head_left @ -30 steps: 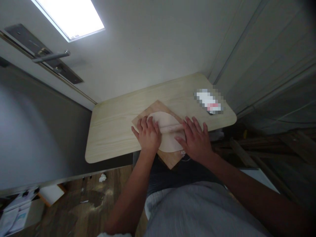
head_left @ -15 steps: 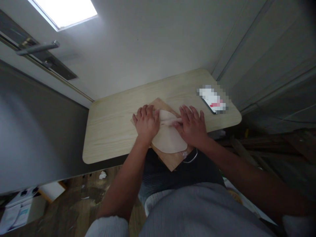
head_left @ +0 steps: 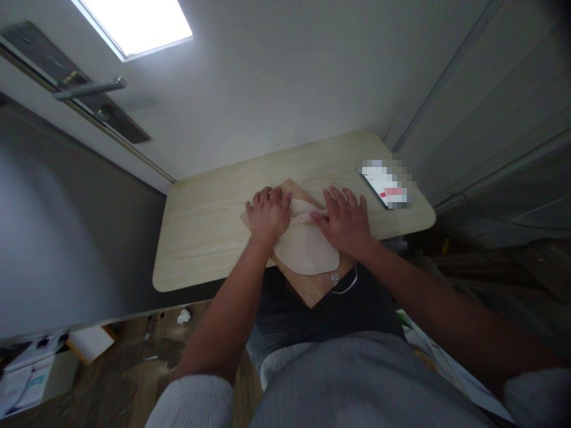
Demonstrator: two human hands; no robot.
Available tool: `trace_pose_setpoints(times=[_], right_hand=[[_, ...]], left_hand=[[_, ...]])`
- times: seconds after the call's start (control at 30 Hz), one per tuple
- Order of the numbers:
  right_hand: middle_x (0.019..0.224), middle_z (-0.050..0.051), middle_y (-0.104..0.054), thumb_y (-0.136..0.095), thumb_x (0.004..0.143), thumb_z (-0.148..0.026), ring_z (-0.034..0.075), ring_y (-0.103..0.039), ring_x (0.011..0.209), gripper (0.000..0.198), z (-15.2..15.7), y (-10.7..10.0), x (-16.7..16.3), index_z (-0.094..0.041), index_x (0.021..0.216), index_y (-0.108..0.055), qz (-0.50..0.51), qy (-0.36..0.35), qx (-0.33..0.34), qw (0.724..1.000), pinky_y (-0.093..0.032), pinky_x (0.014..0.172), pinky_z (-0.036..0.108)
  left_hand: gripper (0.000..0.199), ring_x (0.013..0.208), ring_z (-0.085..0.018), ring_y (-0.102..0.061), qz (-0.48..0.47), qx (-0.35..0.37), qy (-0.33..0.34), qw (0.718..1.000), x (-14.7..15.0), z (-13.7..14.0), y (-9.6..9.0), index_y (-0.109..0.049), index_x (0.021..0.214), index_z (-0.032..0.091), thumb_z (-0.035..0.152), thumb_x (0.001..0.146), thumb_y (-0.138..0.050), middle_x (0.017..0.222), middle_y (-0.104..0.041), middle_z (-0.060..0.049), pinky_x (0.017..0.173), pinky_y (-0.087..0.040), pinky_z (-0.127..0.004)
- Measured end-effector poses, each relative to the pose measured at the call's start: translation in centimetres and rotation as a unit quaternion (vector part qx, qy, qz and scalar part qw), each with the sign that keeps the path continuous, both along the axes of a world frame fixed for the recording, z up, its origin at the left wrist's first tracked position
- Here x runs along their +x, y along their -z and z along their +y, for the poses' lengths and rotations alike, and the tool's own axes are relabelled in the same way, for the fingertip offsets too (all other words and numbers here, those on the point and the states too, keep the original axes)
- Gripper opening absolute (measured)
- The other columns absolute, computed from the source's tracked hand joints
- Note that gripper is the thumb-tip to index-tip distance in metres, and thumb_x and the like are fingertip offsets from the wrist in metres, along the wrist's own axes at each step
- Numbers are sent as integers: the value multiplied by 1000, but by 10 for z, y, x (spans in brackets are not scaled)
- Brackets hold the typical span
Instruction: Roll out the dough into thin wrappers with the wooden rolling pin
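Note:
A pale, rounded sheet of dough (head_left: 307, 252) lies on a square brown wooden board (head_left: 311, 291), turned cornerwise and reaching over the table's near edge. A raised fold crosses the dough near its far side. My left hand (head_left: 268, 217) bends over the left end of this fold, thumb against the dough and fingertips resting toward the board's far left side. At the right end, my right hand (head_left: 345, 220) has its thumb pressed on the fold, with the fingers reaching forward over it. My palms and fingers hide both ends of the fold.
The light wood table (head_left: 200, 232) stands against a white door with a metal handle (head_left: 89, 89). A phone (head_left: 386, 183) with a lit, partly blurred screen lies to the right. Crumpled paper (head_left: 184, 316) and a box of papers (head_left: 38, 380) are on the floor.
My right thumb has shifted slightly along the fold, and both hands stay on the dough. The whole view has moved a little with my head.

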State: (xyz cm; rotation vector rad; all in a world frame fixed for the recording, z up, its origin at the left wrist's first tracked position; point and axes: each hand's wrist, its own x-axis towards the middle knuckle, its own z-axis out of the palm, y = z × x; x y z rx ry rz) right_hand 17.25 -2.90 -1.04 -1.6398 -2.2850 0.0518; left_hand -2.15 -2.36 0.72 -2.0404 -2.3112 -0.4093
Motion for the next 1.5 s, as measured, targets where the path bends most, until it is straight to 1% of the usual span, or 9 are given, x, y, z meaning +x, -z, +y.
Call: trace_pose_setpoints(times=[0.17, 0.27, 0.43, 0.6, 0.93, 1.07, 1.17, 1.33, 1.5], right_hand=[[157, 18, -43, -34, 101, -57, 37, -32, 143, 69, -13, 4, 2, -11, 152, -40, -3, 5, 12, 1000, -15, 115, 63], [156, 20, -43, -34, 101, -57, 37, -32, 143, 69, -16, 3, 2, -10, 153, -39, -6, 6, 8, 1000, -15, 115, 64], [156, 18, -44, -32, 102, -56, 38, -33, 142, 67, -6, -3, -1, -11, 151, -41, -15, 9, -5, 1000, -15, 115, 64], [155, 17, -45, -27, 103, -54, 38, -34, 141, 64, 12, -5, -7, -13, 149, -45, -20, 16, -9, 1000, -16, 113, 66], [148, 18, -53, -28, 103, -54, 40, -38, 137, 63, 36, -5, -16, -12, 143, -53, -7, 22, 9, 1000, -17, 112, 67], [148, 19, -53, -28, 102, -54, 40, -39, 136, 63, 38, -2, -15, -13, 141, -55, -10, 21, 13, 1000, -17, 110, 67], [147, 18, -53, -29, 102, -55, 40, -39, 135, 63, 35, -1, -14, -14, 141, -56, -9, 23, 14, 1000, -18, 110, 67], [147, 16, -54, -29, 102, -53, 39, -40, 134, 60, 29, -1, -14, -15, 140, -56, -12, 31, 2, 999, -18, 111, 67], [146, 17, -54, -30, 103, -53, 39, -41, 133, 60, 23, 0, -14, -14, 139, -57, 2, 33, 12, 999, -18, 110, 68]], left_hand=[[55, 131, -30, -49, 13, 13, 6, 1000, 4, -15, -3, -58, 133, 27, 53, 104, -19, 142, -58, -8, 109, -35, -51], [54, 131, -31, -48, 13, 5, 14, 1000, 4, -16, -3, -57, 134, 28, 53, 104, -20, 143, -57, -9, 109, -35, -52], [56, 134, -32, -46, 8, -4, 10, 1000, 0, -4, 0, -56, 135, 29, 55, 103, -16, 146, -55, -9, 109, -34, -56], [57, 135, -31, -45, 7, -25, 9, 1000, -2, 10, -4, -54, 136, 29, 54, 104, -14, 147, -53, -9, 110, -34, -55], [58, 124, -30, -53, -8, 1, 8, 1000, -5, 30, -10, -62, 125, 23, 50, 105, -15, 132, -62, -13, 107, -37, -50], [58, 123, -29, -53, -3, 8, 12, 1000, -2, 23, -13, -64, 121, 21, 49, 105, -15, 128, -64, -13, 109, -34, -49], [56, 126, -28, -51, 13, 9, 21, 1000, 1, 12, -12, -63, 124, 24, 47, 105, -15, 132, -64, -11, 113, -31, -50], [51, 139, -30, -42, 23, 18, 37, 999, 6, -9, -5, -55, 136, 25, 47, 104, -22, 149, -53, -9, 119, -21, -60], [51, 148, -31, -32, 32, 27, 26, 999, 13, -27, -3, -52, 141, 25, 49, 103, -27, 156, -46, -9, 122, -9, -62]])
